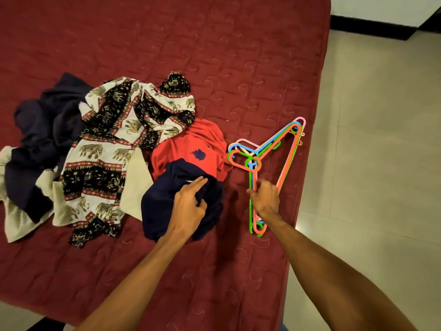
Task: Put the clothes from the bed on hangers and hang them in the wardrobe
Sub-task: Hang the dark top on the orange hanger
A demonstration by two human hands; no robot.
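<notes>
A pile of clothes lies on the maroon quilted bed (214, 56). Nearest me is a crumpled navy garment (162, 206); my left hand (189, 204) grips a fold of it between thumb and fingers. Behind it lies a red shirt (191, 144) with a dark logo. An elephant-print garment (107, 139) and dark navy and cream clothes (38, 139) spread to the left. A stack of several coloured plastic hangers (281, 151) rests near the bed's right edge. My right hand (265, 198) has its fingers curled round one arm of the hangers.
The bed's right edge runs along a beige tiled floor (381, 139). A white wall with a black skirting (372, 22) stands at the top right. The wardrobe is out of view.
</notes>
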